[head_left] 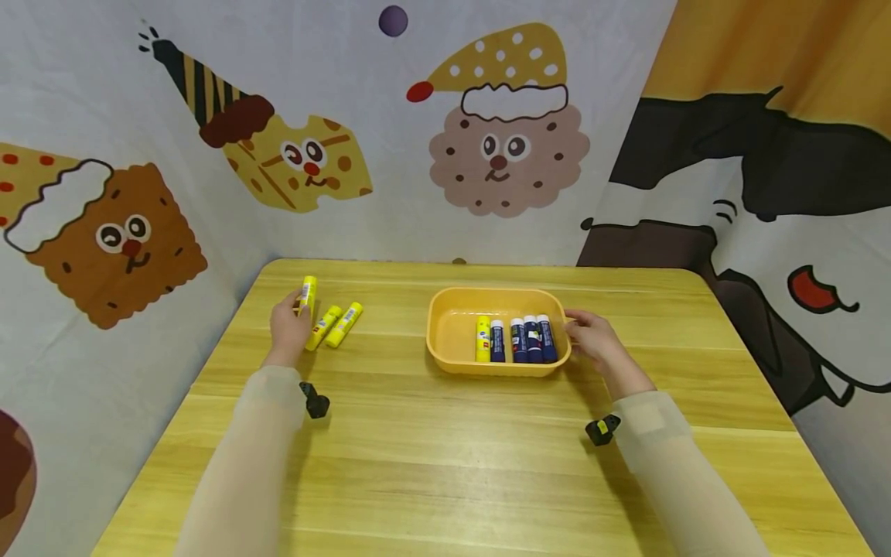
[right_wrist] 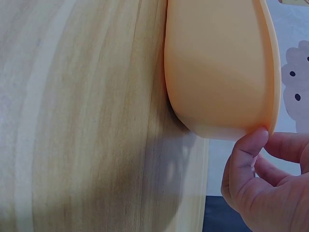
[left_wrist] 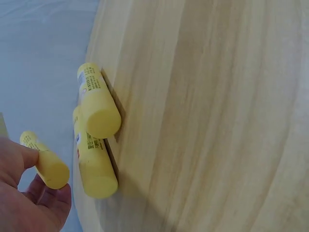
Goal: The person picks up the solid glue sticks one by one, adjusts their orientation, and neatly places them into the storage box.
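Note:
My left hand [head_left: 287,331] grips a yellow glue stick [head_left: 309,289] between thumb and fingers, tilted up over the table's left side. Two more yellow glue sticks, a nearer one [head_left: 323,328] and one to its right [head_left: 344,325], lie side by side just right of that hand. In the left wrist view the held glue stick [left_wrist: 52,169] shows its plain rounded end. With thumb and fingers, my right hand [right_wrist: 263,179] pinches the rim of a light orange plastic tray [right_wrist: 222,72] at its right end. Inside the tray lean one yellow glue stick [head_left: 483,339] and several dark blue ones [head_left: 534,340] with white ends.
The wooden table [head_left: 418,464] reaches back to a cloth backdrop [head_left: 390,224] printed with cartoon food. A small black camera sits on each wrist, the left one [head_left: 315,401] and the right one [head_left: 602,429].

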Tool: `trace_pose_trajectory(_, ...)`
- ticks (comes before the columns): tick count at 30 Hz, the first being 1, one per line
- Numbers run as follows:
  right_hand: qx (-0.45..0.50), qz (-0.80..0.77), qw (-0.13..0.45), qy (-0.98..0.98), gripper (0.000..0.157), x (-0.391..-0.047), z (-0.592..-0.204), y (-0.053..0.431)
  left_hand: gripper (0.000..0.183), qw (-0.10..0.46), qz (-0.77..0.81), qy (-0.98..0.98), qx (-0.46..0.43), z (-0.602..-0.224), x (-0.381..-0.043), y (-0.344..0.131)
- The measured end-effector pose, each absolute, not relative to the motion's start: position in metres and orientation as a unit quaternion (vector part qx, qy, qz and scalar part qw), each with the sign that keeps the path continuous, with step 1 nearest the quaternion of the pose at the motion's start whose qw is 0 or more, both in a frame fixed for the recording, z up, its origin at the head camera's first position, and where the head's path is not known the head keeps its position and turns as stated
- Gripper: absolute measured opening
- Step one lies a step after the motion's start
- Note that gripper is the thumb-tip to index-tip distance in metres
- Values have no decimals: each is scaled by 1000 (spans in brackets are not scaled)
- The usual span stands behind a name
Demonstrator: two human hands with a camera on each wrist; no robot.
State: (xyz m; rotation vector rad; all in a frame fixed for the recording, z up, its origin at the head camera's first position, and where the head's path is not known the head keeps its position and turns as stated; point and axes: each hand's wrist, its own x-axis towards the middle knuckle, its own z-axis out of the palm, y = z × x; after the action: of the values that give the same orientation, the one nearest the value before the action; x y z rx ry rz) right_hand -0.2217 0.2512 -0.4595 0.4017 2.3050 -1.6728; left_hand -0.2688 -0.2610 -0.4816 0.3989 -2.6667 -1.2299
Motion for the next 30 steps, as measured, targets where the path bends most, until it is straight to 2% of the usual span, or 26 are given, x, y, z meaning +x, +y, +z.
trace_pose_trajectory(12,142,-578,135,792,47,-223,-460,251,47,91,-429,-888,138,-469,-270,-257)
trace_pose_trajectory(30,135,-582,137,790,47,-222,-461,253,52,5,-589,-797,132,-431,-272,-209)
